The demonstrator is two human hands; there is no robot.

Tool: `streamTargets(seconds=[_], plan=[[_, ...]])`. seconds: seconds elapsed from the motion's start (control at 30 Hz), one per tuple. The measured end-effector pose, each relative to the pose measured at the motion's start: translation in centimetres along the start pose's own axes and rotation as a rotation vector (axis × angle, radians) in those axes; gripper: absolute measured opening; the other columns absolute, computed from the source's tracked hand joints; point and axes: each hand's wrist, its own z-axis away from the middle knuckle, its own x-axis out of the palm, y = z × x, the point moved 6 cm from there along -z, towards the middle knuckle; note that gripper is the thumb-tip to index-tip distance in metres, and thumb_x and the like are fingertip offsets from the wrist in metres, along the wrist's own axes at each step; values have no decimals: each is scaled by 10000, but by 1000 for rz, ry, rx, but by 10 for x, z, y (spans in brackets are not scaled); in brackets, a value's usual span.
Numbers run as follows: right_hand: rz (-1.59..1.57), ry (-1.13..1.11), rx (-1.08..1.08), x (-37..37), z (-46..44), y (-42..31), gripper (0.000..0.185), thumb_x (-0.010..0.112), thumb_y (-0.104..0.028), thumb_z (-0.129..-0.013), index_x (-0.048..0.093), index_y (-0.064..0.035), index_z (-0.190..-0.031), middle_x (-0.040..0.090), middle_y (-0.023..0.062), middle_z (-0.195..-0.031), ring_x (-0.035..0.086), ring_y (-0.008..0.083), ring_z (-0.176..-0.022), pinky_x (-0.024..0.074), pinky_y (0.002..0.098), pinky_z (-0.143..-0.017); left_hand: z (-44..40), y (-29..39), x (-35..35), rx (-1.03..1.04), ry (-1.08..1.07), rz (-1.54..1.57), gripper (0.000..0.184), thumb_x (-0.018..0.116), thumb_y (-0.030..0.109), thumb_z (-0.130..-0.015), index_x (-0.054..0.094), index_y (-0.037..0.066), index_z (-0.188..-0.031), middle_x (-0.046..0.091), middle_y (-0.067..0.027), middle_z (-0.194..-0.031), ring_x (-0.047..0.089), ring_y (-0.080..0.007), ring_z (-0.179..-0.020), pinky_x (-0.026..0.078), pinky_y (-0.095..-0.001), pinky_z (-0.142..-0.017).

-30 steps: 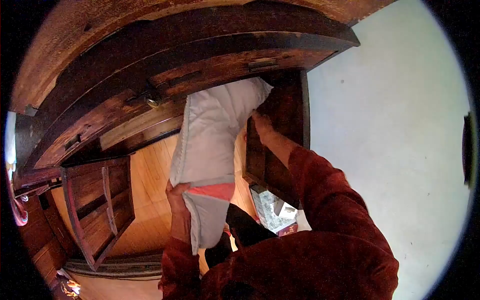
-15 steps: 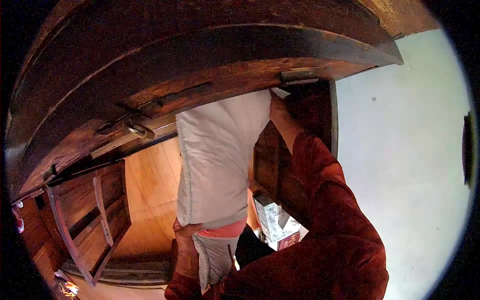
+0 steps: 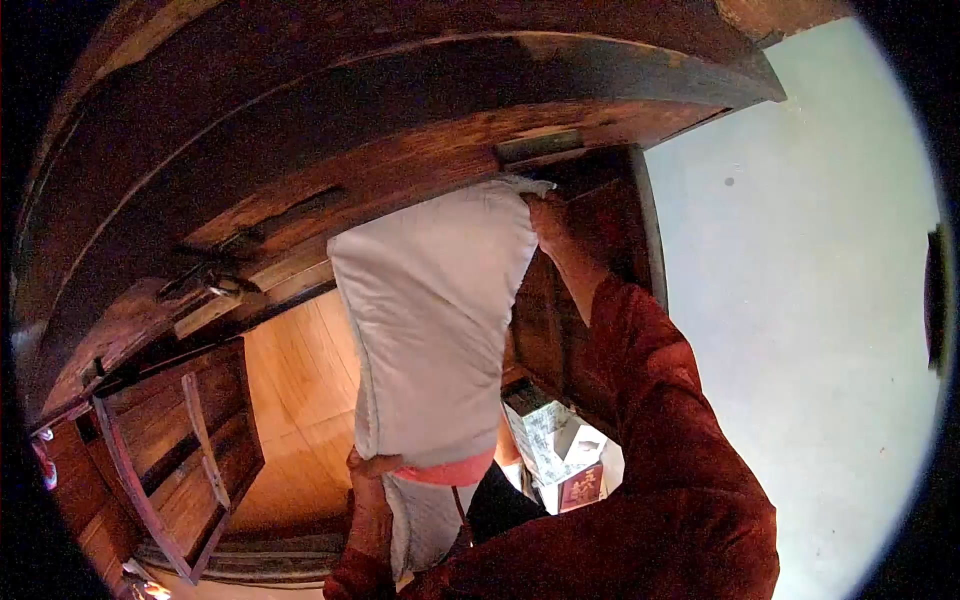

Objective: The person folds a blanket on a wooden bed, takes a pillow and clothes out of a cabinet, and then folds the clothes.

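Note:
A folded pale grey quilt point(image 3: 430, 330), padded and lightly creased, hangs lengthwise in front of me between both hands. My right hand point(image 3: 547, 222) grips its upper right corner, fingers closed and partly hidden by the cloth, close to the dark wooden cabinet point(image 3: 420, 160). Lower down, my left hand point(image 3: 370, 480) is closed on the quilt's lower left edge, thumb lying across the top. Between the quilt's folds, beside that thumb, a strip of pink cloth point(image 3: 450, 470) shows. The quilt's top edge lies against or just below the cabinet's lower edge; I cannot tell which.
A metal latch point(image 3: 228, 285) sticks out of the cabinet's edge. An open wooden door panel point(image 3: 165, 470) stands at the lower left, above a wooden floor point(image 3: 300, 390). Boxes point(image 3: 560, 450) sit low behind my right arm. A pale wall point(image 3: 790, 300) rises at the right.
The quilt's top end and far corner now show fully below the cabinet edge, where they were partly hidden. My right hand stays on that corner. The view has shifted slightly.

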Motion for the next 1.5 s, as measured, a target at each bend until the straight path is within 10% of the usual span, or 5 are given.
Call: streamTargets(seconds=[0.23, 0.77, 0.87, 1.43, 1.5], plan=[[-617, -678, 343, 31, 13, 97, 241, 462, -190, -872, 582, -70, -1043, 622, 108, -870, 564, 241, -726, 475, 389, -654, -5, -38, -16, -63, -42, 191, 317, 526, 86, -834, 548, -57, -1116, 667, -185, -864, 665, -309, -764, 576, -419, -681], [-744, -435, 662, 27, 19, 103, 291, 598, -123, -790, 607, -59, -1074, 582, 172, -1117, 555, 299, -987, 448, 364, -838, 10, -22, 31, -88, -3, -187, 348, 594, 36, -781, 564, -33, -1120, 655, -145, -968, 654, -254, -829, 562, -368, -708], [-482, -194, 171, 16, -25, 44, 293, 596, -120, -787, 603, -52, -1072, 601, 184, -1060, 565, 310, -931, 450, 401, -818, 3, -35, 26, -114, 17, -132, 353, 607, 26, -752, 573, -29, -1099, 656, -137, -956, 652, -248, -820, 557, -364, -703], [-718, -723, 84, 24, 146, -252, 323, 548, 86, -782, 625, -23, -1076, 631, 49, -1046, 565, 163, -1005, 411, 260, -907, 87, -1, -29, -78, 421, -211, 312, 558, 47, -736, 601, -45, -1030, 649, -163, -936, 645, -241, -768, 543, -340, -708], [-680, -786, 138, 27, 161, -245, 326, 531, 118, -778, 633, -21, -1053, 634, 48, -1047, 567, 155, -1007, 411, 256, -916, 93, -5, -54, -132, 387, -633, 462, 580, 357, -818, 594, -64, -1006, 675, -143, -906, 652, -232, -785, 530, -347, -673]])
